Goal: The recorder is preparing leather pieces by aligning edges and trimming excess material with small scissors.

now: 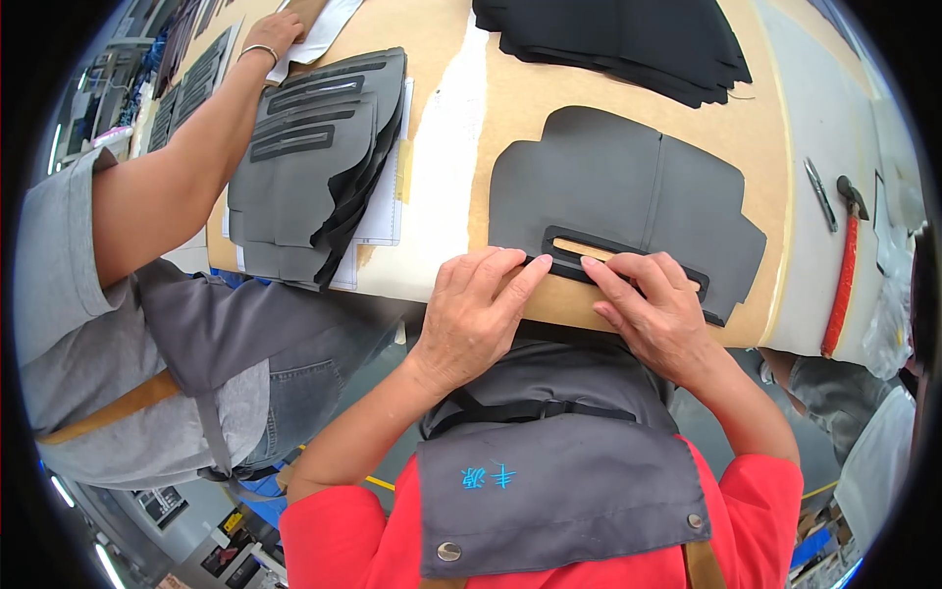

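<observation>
A dark grey cut panel [599,177], of leather or cloth, lies on the table before me, with a crease down its middle. Near its close edge a black strip frame [579,237] surrounds a long slot that shows the tan table. My left hand [476,309] has its fingers drawn together on the panel's near edge, left of the slot's middle. Thumb and forefinger of my right hand [659,309] pinch the black edging along that side, a little to the right. The fingers partly cover the edge there.
At left lies a stack of grey panels [314,167] with black slot frames, over white paper. A co-worker's arm [177,187] reaches past it. Black pieces [618,44] are piled at the back. A red-handled hammer [842,285] and a pen-like tool [820,193] lie right.
</observation>
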`<action>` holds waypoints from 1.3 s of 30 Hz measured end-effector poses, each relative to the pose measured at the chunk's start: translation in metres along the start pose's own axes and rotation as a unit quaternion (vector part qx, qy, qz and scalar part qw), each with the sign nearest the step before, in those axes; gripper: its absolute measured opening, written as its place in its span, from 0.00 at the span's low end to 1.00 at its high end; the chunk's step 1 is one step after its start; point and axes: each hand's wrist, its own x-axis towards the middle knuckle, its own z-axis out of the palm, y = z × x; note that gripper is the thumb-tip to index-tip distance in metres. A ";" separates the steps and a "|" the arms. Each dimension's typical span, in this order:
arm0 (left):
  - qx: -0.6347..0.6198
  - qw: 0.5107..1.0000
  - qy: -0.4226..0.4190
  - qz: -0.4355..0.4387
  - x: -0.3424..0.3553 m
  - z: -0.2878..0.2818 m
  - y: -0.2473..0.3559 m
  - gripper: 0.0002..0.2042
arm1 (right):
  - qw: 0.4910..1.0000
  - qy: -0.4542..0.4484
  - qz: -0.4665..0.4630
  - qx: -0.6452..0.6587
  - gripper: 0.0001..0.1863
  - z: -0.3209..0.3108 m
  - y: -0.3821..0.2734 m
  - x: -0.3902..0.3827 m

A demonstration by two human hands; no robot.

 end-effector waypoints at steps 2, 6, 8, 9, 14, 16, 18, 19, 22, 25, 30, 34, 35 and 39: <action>0.012 1.000 -0.022 -0.003 0.000 0.000 0.000 0.22 | 1.000 -0.003 0.006 0.005 0.25 0.000 0.000 0.000; 0.004 1.000 -0.022 -0.001 0.001 0.001 0.002 0.23 | 1.000 -0.002 -0.019 -0.006 0.23 0.003 0.004 -0.003; 0.024 0.999 -0.031 0.002 0.001 0.002 0.002 0.23 | 0.999 -0.001 -0.028 -0.019 0.23 0.006 0.004 -0.005; 0.022 0.999 -0.030 0.003 0.002 0.002 0.001 0.23 | 0.999 0.005 -0.038 -0.032 0.23 0.007 0.005 -0.005; 0.005 0.999 -0.037 -0.020 0.009 -0.004 0.004 0.23 | 1.000 0.022 -0.021 0.006 0.23 0.001 0.010 -0.012; -0.007 0.999 -0.034 -0.011 0.012 -0.003 0.009 0.23 | 0.999 0.034 0.001 0.039 0.23 -0.002 0.009 -0.014; -0.018 0.999 -0.032 0.000 0.013 0.003 0.013 0.23 | 0.999 0.025 0.019 0.029 0.22 -0.003 0.007 -0.016; -0.015 0.999 -0.039 0.012 0.013 0.008 0.014 0.23 | 0.999 0.025 0.020 0.029 0.22 -0.003 0.006 -0.016; -0.007 0.998 -0.050 0.031 0.011 0.012 0.011 0.24 | 0.999 0.009 0.023 0.023 0.23 -0.001 0.004 -0.018; -0.005 0.997 -0.064 0.031 0.011 0.011 0.012 0.25 | 1.000 0.019 0.011 -0.003 0.23 0.002 0.005 -0.019; -0.003 0.997 -0.062 0.046 0.010 0.011 0.011 0.24 | 0.998 0.032 0.031 0.033 0.24 0.002 0.008 -0.020; -0.021 0.998 -0.053 0.028 0.008 0.010 0.013 0.26 | 0.999 0.021 0.029 0.033 0.25 0.000 0.002 -0.011; -0.034 0.998 -0.055 0.011 0.007 0.009 0.014 0.27 | 1.000 0.005 0.017 0.000 0.25 0.001 0.001 -0.009; -0.037 0.998 -0.054 0.003 0.009 0.010 0.015 0.27 | 0.997 -0.001 -0.028 -0.066 0.23 0.006 0.006 -0.015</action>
